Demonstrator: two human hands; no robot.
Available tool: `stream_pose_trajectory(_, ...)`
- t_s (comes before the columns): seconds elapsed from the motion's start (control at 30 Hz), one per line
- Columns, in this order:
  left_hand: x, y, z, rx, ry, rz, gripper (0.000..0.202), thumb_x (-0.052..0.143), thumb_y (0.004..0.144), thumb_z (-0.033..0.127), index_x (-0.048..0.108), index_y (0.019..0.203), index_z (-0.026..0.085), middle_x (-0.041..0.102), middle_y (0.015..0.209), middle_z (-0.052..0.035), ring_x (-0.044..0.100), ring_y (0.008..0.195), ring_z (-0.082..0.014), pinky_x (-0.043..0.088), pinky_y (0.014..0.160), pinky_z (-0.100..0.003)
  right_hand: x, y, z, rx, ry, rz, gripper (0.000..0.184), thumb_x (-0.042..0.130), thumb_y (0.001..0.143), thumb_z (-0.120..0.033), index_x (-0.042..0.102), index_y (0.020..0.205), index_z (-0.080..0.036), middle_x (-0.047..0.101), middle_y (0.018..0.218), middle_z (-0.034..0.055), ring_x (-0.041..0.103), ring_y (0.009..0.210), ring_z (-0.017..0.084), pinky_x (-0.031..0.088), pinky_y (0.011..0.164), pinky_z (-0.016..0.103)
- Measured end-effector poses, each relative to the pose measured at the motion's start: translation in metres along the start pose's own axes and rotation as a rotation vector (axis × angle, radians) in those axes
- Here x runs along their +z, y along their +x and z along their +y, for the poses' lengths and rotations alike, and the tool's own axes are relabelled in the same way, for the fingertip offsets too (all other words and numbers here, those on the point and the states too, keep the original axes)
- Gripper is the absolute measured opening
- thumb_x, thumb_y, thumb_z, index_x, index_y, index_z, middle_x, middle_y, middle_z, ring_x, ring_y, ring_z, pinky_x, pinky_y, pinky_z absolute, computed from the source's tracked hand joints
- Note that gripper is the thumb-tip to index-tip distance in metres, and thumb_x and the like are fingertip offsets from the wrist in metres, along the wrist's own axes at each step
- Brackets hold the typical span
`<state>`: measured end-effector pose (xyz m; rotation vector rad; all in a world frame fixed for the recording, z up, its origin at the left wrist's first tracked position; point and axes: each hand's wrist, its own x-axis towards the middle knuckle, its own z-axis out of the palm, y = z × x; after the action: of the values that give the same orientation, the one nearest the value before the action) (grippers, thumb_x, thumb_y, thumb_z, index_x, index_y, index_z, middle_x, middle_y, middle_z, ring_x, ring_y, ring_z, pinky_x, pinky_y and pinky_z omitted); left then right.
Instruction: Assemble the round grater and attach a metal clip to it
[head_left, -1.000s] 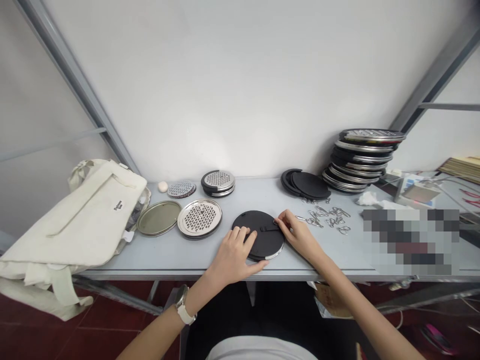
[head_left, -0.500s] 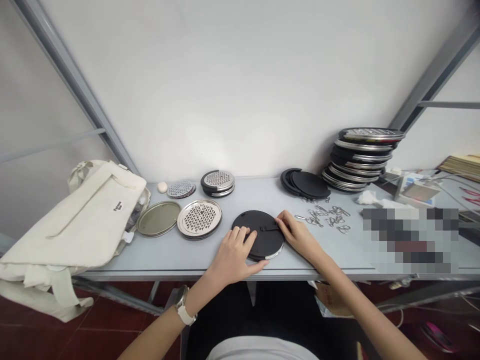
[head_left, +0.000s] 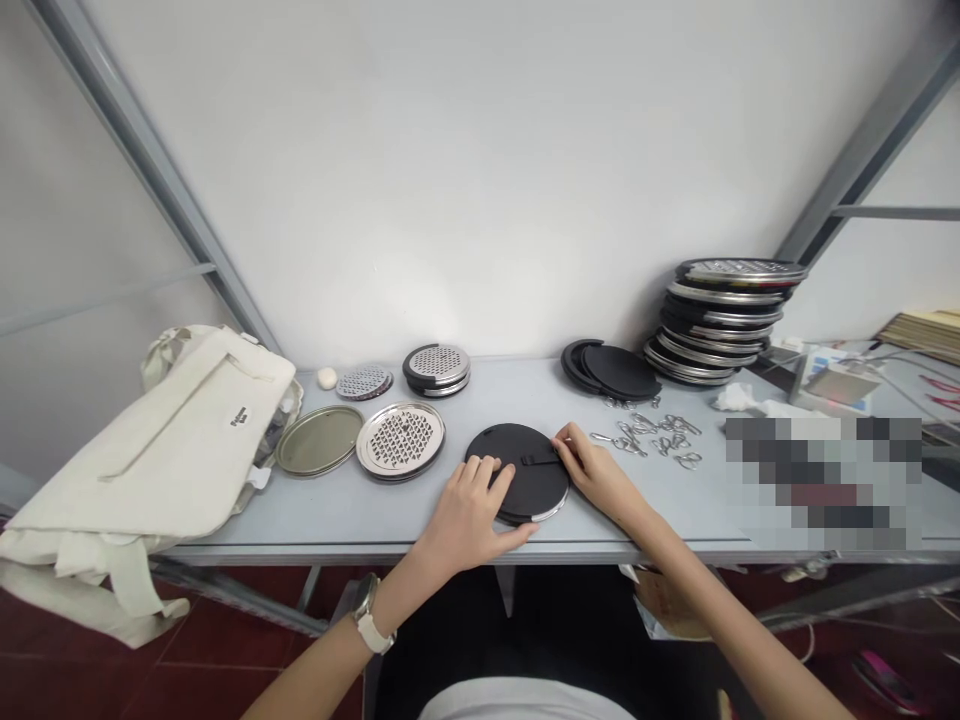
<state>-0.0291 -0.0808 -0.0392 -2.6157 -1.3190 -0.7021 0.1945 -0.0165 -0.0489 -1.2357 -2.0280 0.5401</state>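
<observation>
Fingers: left hand [head_left: 466, 508] spread over the black disc [head_left: 534, 488]; right hand's [head_left: 596, 474] thumb and forefinger bunched at its right rim, anything pinched between them too small to tell.
Disc: one, flat on the table [head_left: 315, 518], touched by both hands.
Clips [head_left: 664, 442]: loose scatter right of the disc, too tangled to count.
Plate [head_left: 401, 438]: one, silver and holed, left of the disc; one green lid [head_left: 319, 441] farther left.
Stack [head_left: 720, 322]: one, tall, behind and right of the disc.
Bag [head_left: 165, 430]: one, far left of the disc.
Edges: table front near the disc; tabletop reaches back from it to the wall [head_left: 465, 200].
</observation>
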Motion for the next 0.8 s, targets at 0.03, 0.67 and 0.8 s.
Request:
stream_pose_trajectory(0.03, 0.0001, -0.0001, -0.0001, 0.000, -0.002, 0.001, 0.061, 0.055, 0.083, 0.057, 0.052, 0.126, 0.013, 0.054, 0.112, -0.0144, 0.050, 0.102, -0.0302, 0.046, 0.086, -0.045, 0.0000, 0.0002, -0.0002, -0.002, 0.000, 0.001, 0.014, 0.033, 0.099, -0.033, 0.039, 0.088, -0.025, 0.059, 0.071, 0.0004, 0.060, 0.063, 0.020, 0.041, 0.061, 0.029)
stream_pose_trajectory(0.67, -0.0007, -0.0007, 0.0001, -0.010, -0.008, 0.021, 0.060, 0.060, 0.081, 0.055, 0.052, 0.126, 0.015, 0.056, 0.116, -0.0147, 0.052, 0.104, -0.0306, 0.046, 0.088, -0.045, 0.0002, -0.0005, 0.0014, 0.034, 0.076, 0.081, 0.016, 0.044, 0.095, -0.040, 0.045, 0.092, -0.025, 0.045, 0.055, -0.0074, 0.045, 0.050, 0.015, 0.036, 0.052, 0.026)
stream_pose_trajectory(0.8, -0.0013, -0.0006, 0.0008, -0.010, -0.010, 0.019, 0.060, 0.060, 0.081, 0.054, 0.053, 0.125, 0.015, 0.056, 0.115, -0.0145, 0.053, 0.103, -0.0304, 0.046, 0.087, -0.045, 0.0003, -0.0002, 0.0020, 0.039, 0.084, 0.097, 0.021, 0.047, 0.093, -0.043, 0.045, 0.085, -0.024, 0.052, 0.059, -0.0047, 0.048, 0.052, 0.016, 0.037, 0.052, 0.026)
